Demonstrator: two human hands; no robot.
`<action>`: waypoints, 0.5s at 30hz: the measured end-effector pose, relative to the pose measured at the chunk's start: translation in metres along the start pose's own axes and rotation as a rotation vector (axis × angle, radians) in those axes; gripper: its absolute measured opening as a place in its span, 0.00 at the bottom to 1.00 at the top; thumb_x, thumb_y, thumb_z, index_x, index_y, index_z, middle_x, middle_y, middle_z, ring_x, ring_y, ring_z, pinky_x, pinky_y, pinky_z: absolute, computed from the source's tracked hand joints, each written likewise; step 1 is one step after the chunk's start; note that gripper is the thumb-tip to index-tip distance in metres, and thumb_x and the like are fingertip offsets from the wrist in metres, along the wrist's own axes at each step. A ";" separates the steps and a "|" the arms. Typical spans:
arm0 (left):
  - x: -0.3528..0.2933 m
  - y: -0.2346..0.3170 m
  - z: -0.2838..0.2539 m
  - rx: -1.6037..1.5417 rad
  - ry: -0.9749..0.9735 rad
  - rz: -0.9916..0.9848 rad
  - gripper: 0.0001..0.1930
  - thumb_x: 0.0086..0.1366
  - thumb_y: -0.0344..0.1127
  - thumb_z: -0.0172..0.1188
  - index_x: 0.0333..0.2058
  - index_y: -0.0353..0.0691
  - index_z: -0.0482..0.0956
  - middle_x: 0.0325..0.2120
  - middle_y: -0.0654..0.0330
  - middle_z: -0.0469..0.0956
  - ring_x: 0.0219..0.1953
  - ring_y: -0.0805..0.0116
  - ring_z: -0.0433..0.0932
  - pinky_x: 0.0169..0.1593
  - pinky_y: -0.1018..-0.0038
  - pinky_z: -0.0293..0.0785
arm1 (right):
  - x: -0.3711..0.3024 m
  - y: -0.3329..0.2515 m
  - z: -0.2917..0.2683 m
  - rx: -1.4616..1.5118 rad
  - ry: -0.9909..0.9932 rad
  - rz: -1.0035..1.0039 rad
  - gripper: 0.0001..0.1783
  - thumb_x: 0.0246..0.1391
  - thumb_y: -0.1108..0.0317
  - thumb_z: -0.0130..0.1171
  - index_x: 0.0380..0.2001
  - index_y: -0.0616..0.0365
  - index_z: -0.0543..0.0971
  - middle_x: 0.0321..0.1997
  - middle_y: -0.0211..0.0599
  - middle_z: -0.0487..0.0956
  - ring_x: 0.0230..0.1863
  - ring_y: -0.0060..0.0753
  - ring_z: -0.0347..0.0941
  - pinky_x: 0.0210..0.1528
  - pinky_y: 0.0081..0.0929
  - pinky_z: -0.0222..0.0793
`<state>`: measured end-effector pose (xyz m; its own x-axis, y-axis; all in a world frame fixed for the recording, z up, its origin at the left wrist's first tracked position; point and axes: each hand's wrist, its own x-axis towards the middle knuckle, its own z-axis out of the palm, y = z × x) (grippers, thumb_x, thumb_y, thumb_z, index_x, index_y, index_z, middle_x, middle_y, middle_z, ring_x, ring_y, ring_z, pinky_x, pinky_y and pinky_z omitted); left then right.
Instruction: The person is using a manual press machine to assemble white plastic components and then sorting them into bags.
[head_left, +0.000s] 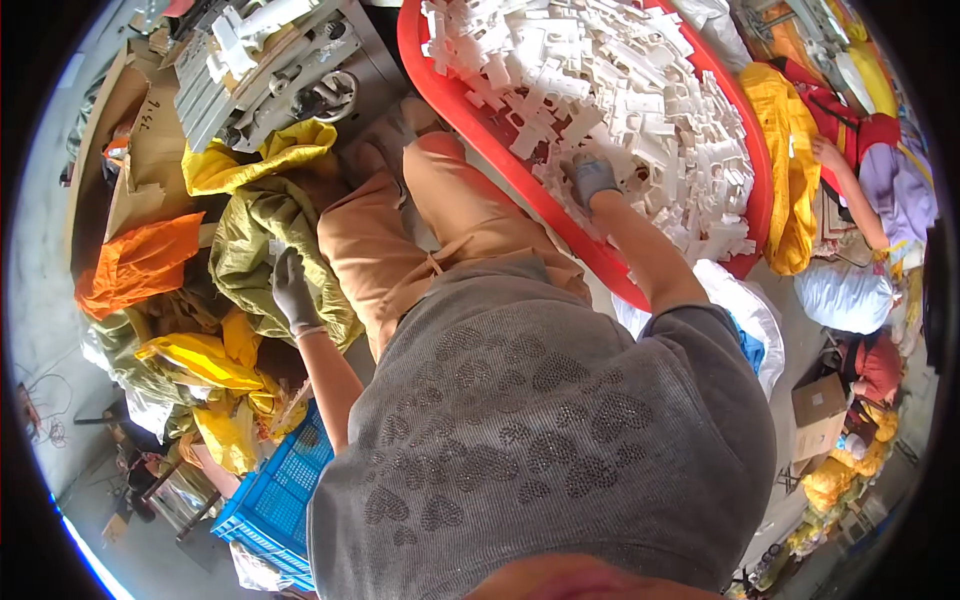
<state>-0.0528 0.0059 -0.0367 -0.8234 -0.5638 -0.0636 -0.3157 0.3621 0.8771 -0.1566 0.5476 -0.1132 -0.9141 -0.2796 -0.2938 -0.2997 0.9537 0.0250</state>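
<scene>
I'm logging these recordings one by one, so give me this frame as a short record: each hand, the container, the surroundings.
Left hand: gray-gloved, over an olive sack; small pale piece at its fingertips, grip unclear
Right hand: gloved, among white parts
Container: red tub, heaped with those parts
Left side: orange sack, blue crate
Right side: yellow sack, another person's arm

pale grey floor (799, 352), glowing bluish-white strip of light (82, 552) along the lower left rim

Parts (650, 95) lie around the right hand (593, 178) in a tub (468, 120); a sack (258, 225) lies beside the left hand (293, 290), a crate (268, 512) behind.
</scene>
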 end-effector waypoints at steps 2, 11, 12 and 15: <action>0.004 0.025 0.011 -0.072 -0.033 0.021 0.14 0.66 0.36 0.51 0.45 0.33 0.76 0.41 0.57 0.78 0.42 0.70 0.76 0.46 0.76 0.72 | 0.021 0.003 -0.005 -0.192 0.042 0.080 0.20 0.44 0.65 0.53 0.44 0.46 0.74 0.40 0.42 0.72 0.44 0.43 0.71 0.40 0.42 0.70; -0.006 0.008 -0.008 -0.066 -0.002 0.006 0.14 0.65 0.36 0.52 0.46 0.34 0.76 0.40 0.59 0.79 0.41 0.71 0.77 0.44 0.77 0.73 | 0.048 0.050 -0.070 0.496 0.238 0.402 0.24 0.48 0.47 0.53 0.45 0.47 0.75 0.47 0.44 0.76 0.46 0.49 0.73 0.46 0.41 0.69; -0.009 0.008 -0.011 -0.039 0.021 0.019 0.14 0.65 0.36 0.52 0.46 0.34 0.76 0.40 0.59 0.79 0.40 0.71 0.77 0.44 0.76 0.73 | 0.047 0.050 -0.065 0.515 0.209 0.399 0.25 0.48 0.48 0.54 0.46 0.51 0.75 0.46 0.47 0.76 0.46 0.51 0.73 0.47 0.40 0.68; -0.001 0.023 -0.011 -0.061 0.010 0.056 0.13 0.64 0.33 0.55 0.45 0.33 0.76 0.40 0.61 0.79 0.39 0.75 0.77 0.44 0.80 0.72 | 0.032 0.066 -0.025 0.487 0.314 0.344 0.21 0.49 0.60 0.53 0.45 0.60 0.74 0.41 0.57 0.75 0.46 0.55 0.71 0.49 0.41 0.67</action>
<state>-0.0542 0.0066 -0.0114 -0.8341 -0.5515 -0.0094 -0.2398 0.3471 0.9067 -0.2120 0.5992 -0.0973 -0.9935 0.1007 -0.0528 0.1133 0.9148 -0.3876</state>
